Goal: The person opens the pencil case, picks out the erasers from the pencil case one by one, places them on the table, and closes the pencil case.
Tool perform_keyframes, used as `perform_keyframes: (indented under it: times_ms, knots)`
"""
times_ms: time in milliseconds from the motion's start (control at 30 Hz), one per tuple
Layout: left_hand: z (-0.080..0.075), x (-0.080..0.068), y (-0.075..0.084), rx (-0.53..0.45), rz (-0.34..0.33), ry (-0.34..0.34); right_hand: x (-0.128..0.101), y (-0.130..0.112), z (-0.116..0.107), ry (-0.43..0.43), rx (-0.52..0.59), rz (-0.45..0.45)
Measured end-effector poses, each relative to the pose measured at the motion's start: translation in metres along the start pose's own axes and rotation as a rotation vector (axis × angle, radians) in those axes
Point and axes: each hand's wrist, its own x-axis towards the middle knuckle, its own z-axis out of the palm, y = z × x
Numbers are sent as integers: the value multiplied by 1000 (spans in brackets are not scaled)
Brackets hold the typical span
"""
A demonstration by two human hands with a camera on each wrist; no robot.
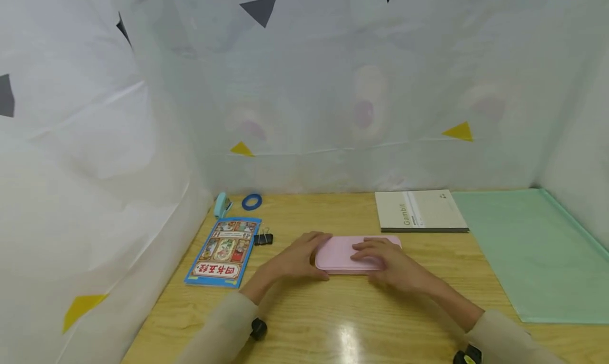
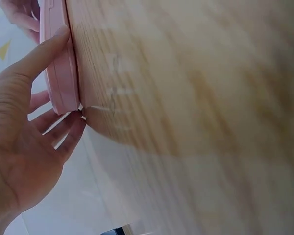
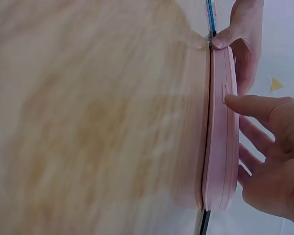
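Bracing the pink case (image 1: 354,254) with both hands, that's where I am right now. It lies flat on the desk (image 1: 333,321), lid down and closed, long side toward me, just in front of the grey notebook (image 1: 418,211). My left hand (image 1: 297,258) cups the left end: thumb along the near edge, fingers (image 2: 59,129) wrapped round the corner, so the case can't slide away across the smooth wood. My right hand (image 1: 395,263) lies over the top of the right half, fingers nearly straight and spread, pressing lightly down rather than clamping. From the right wrist view my thumb tip (image 3: 235,101) sits just beside the small catch (image 3: 224,92) on the front edge, which I judge is why the hand is set there, within reach of the clasp while the other hand steadies. Off to my left lie a picture book (image 1: 224,252), a black binder clip (image 1: 263,239), a blue tape ring (image 1: 251,201) and a pale blue stapler (image 1: 221,204), all well apart from the case. A green mat (image 1: 533,247) covers the right side of the desk, clear of my hands.
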Motion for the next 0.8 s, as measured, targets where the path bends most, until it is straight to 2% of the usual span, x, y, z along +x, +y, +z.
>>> perform_keyframes:
  times_ms: [233, 567, 800]
  knots:
    - [2, 6, -6, -49, 9, 13, 2, 3, 1, 37, -62, -4]
    - [-12, 13, -12, -121, -11, -22, 11, 9, 2, 65, -68, 15]
    - [-14, 18, -17, -127, 3, -25, 17, 8, -3, 58, -161, 21]
